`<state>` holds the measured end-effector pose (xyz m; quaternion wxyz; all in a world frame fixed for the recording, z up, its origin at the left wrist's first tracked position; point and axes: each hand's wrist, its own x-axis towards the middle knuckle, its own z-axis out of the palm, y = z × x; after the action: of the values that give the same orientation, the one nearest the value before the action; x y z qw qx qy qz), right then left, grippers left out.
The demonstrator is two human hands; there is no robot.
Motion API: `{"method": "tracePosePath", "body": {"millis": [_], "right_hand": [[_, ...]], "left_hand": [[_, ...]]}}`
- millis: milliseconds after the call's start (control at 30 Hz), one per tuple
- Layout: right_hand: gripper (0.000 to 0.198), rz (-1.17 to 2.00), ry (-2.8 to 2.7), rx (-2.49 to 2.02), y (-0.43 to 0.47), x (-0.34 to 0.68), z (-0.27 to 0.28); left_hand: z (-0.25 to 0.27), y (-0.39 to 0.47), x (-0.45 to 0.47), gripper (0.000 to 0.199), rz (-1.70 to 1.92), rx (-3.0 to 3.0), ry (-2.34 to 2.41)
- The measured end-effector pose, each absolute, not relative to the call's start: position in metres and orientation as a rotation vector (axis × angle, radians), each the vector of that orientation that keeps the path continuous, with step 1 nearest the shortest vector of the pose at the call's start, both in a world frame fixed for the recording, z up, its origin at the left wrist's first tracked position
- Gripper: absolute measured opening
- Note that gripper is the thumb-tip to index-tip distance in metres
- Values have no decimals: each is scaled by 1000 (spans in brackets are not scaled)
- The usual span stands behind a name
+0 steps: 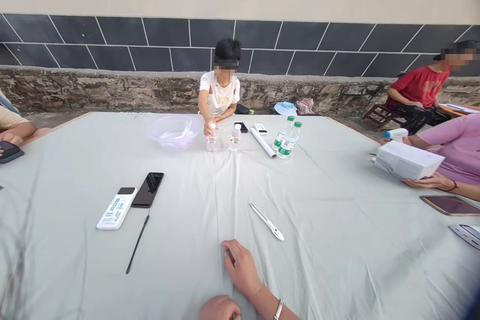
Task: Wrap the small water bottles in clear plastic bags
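Observation:
My right hand (243, 269) rests on the cloth near the front of the table, its wrist in a metal bracelet (278, 309). Its fingers are loosely bent with a gap between them, and nothing shows in them. Below it, my left hand (220, 308) lies curled at the bottom edge of the picture, partly cut off. A white utility knife (267, 222) lies just beyond my right hand, apart from it. Further left are a black phone (149, 190) with a wrist strap (137, 243) and a white power bank (116, 209).
Across the pale-covered table (187, 260), a person grips a small clear bottle (212, 141) beside another bottle (235, 139). Around them are a translucent basin (174, 132), a white roll (263, 142) and green-capped bottles (288, 142). At right, a person holds a white box (408, 160).

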<state>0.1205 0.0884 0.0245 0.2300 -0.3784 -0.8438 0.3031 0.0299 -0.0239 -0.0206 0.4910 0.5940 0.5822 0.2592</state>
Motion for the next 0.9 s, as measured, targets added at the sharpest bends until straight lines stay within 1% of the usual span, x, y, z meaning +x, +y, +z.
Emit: {"method": "tracePosePath", "body": {"millis": [67, 133, 233, 367, 467, 533, 633, 733, 800, 900], "right_hand": [[34, 795, -2300, -1037, 90, 117, 24], [32, 765, -2294, -1025, 90, 116, 21], [30, 747, -2275, -1046, 90, 117, 15], [27, 790, -2235, -1085, 97, 110, 15], [27, 822, -2231, -1031, 121, 88, 21], [29, 849, -2169, -1040, 149, 65, 24], [37, 909, -1978, -1199, 209, 24, 27], [46, 942, -1749, -1392, 279, -18, 28], [56, 952, -1667, -1420, 326, -45, 27], [76, 989, -1575, -1398, 389, -82, 21]], "left_hand": [[-26, -24, 42, 9, 539, 1457, 1605], [-27, -26, 48, 6, 548, 1506, 1695], [-15, -29, 42, 12, 705, 1584, 1706], [25, -25, 12, 19, 880, 1510, 1842], [46, -11, -10, 20, 969, 1381, 1939], [49, 0, -19, 19, 1022, 1311, 1953], [42, 12, -24, 18, 1047, 1303, 1938], [32, 16, -24, 18, 936, 1469, 1913], [25, 16, -23, 18, 899, 1572, 1907], [14, 14, -22, 17, 952, 1663, 1915]]}}
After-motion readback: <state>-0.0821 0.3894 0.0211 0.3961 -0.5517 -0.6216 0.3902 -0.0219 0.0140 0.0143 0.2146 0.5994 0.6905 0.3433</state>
